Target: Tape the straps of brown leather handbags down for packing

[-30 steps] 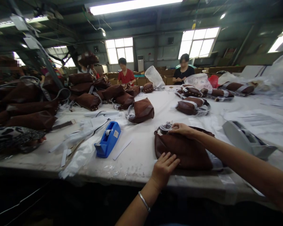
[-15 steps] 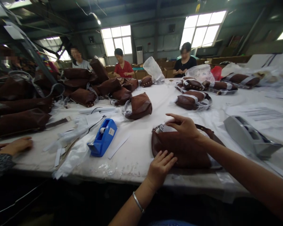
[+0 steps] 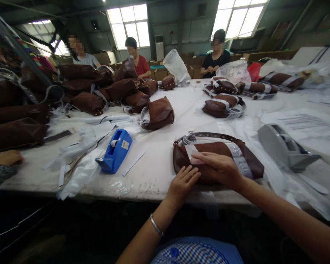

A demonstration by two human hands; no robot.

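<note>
A brown leather handbag (image 3: 209, 146) lies on the white table in front of me, its studded strap (image 3: 221, 136) curving along the far side. Clear wrapping (image 3: 240, 161) goes round its right part, and a pale strip (image 3: 191, 152) sits on its upper left. My left hand (image 3: 181, 183) rests on the bag's near left edge, fingers outstretched. Across the bag's top, my right hand (image 3: 220, 168) lies flat with fingers extended, its tips at the pale strip. Neither hand grips anything.
A blue tape dispenser (image 3: 114, 152) stands left of the bag, a grey one (image 3: 287, 146) right. Brown bags (image 3: 79, 86) are piled at the far left; wrapped bags (image 3: 224, 106) lie beyond mine. A co-worker's hand (image 3: 7, 157) rests at the left edge. Several people sit opposite.
My right hand has come down from above the bag's far edge onto its top, and the pale strip now shows there. My left hand stays on the near edge. The view has tilted down.
</note>
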